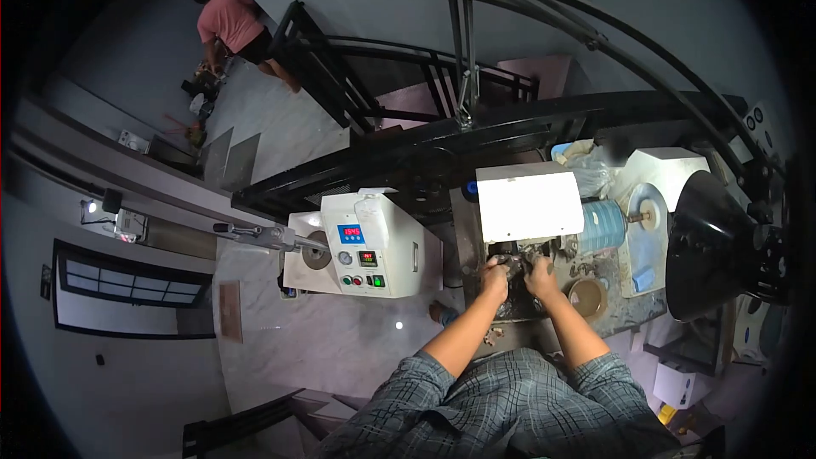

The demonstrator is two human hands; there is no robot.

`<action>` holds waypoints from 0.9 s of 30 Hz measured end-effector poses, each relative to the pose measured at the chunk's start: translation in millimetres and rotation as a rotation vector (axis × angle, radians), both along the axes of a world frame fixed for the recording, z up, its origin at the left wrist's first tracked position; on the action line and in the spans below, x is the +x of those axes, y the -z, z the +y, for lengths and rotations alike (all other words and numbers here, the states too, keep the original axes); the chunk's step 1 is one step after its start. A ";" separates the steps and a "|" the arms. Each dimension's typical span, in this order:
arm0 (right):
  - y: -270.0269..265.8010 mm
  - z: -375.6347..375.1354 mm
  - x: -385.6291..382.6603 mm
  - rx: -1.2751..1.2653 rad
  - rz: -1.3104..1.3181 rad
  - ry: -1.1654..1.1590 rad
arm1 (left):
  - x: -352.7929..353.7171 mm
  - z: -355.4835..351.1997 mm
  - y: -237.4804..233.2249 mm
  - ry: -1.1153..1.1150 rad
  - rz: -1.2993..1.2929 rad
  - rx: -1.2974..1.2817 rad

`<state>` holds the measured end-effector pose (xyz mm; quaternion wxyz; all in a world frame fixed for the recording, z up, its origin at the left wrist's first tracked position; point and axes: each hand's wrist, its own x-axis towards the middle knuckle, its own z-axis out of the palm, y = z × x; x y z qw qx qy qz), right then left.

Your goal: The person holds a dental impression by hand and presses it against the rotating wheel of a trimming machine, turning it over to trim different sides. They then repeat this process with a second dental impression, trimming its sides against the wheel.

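Both of my hands reach under the front edge of a white box-shaped cover on the workbench. My left hand is closed, with its fingers curled in toward the dark space below the cover. Close beside it, my right hand is closed too, knuckles up and dirty-looking. Dark, wet-looking material lies around and between the hands; what the fingers hold is too dark and small to make out. A round brown bowl stands just right of my right hand.
A bluish plastic water container and a white tray with a blue cloth are at right. A black lamp hangs beyond. A white machine with lit displays stands left. Far left, a person bends down.
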<state>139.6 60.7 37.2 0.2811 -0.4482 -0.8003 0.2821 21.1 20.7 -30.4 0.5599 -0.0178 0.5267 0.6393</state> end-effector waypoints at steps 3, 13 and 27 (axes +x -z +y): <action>-1.6 -2.6 -5.8 -0.091 -0.040 0.059 | 4.3 6.2 -28.7 -0.093 -0.013 -0.271; -2.1 -0.6 -6.8 -0.195 -0.134 0.173 | -6.4 6.9 -14.2 0.112 -0.041 -0.258; 8.1 -0.9 -6.0 -0.231 -0.023 0.234 | 3.8 6.5 -33.2 -0.022 -0.007 -0.174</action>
